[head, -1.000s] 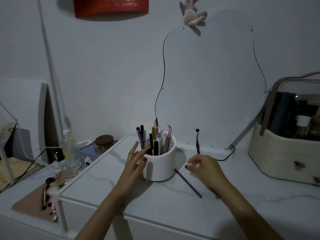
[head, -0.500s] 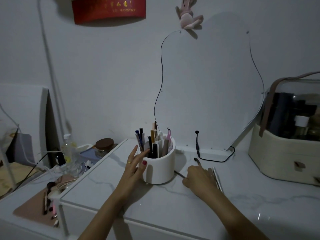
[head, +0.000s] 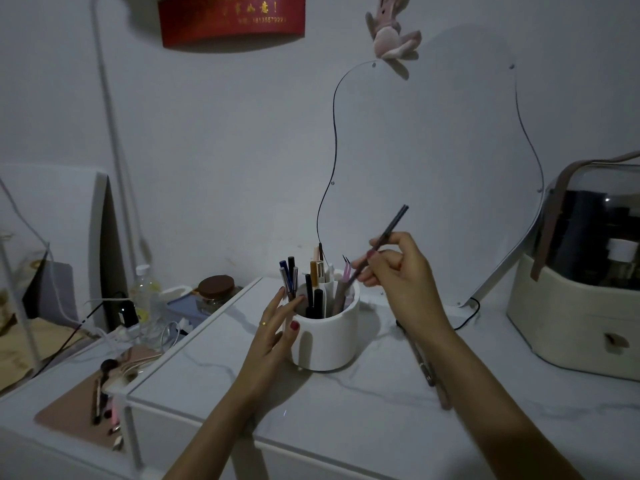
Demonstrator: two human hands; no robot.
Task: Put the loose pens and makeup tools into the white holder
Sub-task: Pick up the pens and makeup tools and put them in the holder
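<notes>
Head view: right hand [head: 398, 268] pinches slim dark pencil [head: 379, 244], tip tilted into white holder [head: 327, 336] at frame centre. Left hand [head: 277, 327], fingers spread, steadies holder's side. Risk: tip snagging crowded pens, tipping holder. Loose pencils [head: 424, 362] remain lower right.

Bare forearms; red nail polish; gold ring [head: 264, 323] on left hand [head: 273, 327]

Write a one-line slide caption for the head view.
Right hand lowers a thin dark pencil into the white holder, steadied by the left hand; two pencils remain on the marble tabletop.
</notes>
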